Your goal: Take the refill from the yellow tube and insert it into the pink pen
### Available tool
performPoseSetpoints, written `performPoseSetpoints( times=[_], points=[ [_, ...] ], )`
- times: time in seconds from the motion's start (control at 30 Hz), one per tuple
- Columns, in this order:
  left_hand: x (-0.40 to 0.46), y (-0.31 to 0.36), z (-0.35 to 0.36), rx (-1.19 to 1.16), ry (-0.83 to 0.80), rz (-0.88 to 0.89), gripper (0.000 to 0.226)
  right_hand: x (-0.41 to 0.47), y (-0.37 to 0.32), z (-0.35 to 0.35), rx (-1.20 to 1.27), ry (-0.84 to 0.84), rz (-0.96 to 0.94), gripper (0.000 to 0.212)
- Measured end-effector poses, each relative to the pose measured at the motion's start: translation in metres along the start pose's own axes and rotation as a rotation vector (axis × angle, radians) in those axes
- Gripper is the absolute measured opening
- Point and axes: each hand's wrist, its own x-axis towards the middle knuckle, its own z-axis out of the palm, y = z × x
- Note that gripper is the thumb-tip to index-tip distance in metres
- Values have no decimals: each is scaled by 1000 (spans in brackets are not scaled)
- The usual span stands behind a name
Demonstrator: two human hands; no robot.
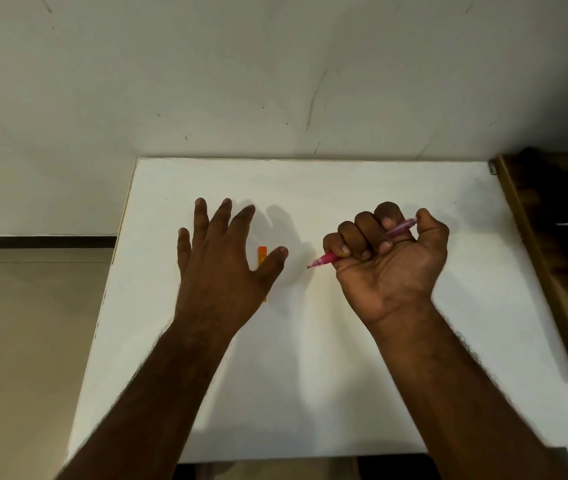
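My right hand (391, 261) is closed in a fist around the pink pen (325, 260), whose metal tip points left and whose rear end sticks out by the thumb. My left hand (221, 261) hovers palm down with fingers spread above the yellow-orange tube (262, 253). The tube lies on the white table (310, 358), mostly hidden under the left hand and thumb; only its far end and a sliver near the wrist show. No refill is visible.
The white table stands against a pale wall (275, 81). A dark wooden piece of furniture (552, 237) stands to the table's right. Tiled floor (26, 341) lies to the left.
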Motion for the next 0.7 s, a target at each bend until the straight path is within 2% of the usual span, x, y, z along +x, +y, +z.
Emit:
performPoseSetpoints(
  times=[0.7],
  points=[
    [-1,0,2,12,-19,-9,76,0,2,-2,-4,-4,14,44]
  ],
)
